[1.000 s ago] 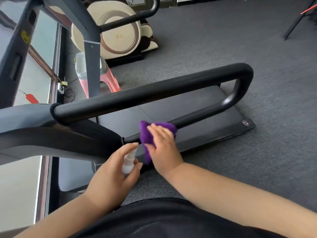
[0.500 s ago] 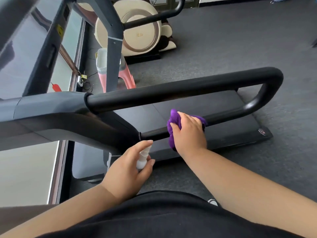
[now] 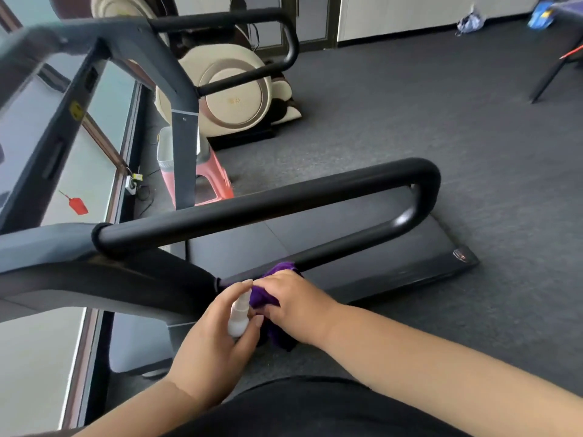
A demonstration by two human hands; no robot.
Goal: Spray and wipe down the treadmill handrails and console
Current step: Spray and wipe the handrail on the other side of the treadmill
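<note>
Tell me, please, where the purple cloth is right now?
The purple cloth sits low and centre in the head view, under the right hand on the lower handrail bar, beside the spray bottle.

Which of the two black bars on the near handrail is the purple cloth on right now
The lower, thinner bar. The right hand presses the purple cloth onto it near the grey frame; the thicker upper bar runs above, untouched.

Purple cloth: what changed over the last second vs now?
The right hand slid the purple cloth back along the lower handrail bar toward the grey upright, until it lay close beside the left hand. Unchanged: the left hand's fingers grip the spray bottle, the right hand grips the cloth.
</note>
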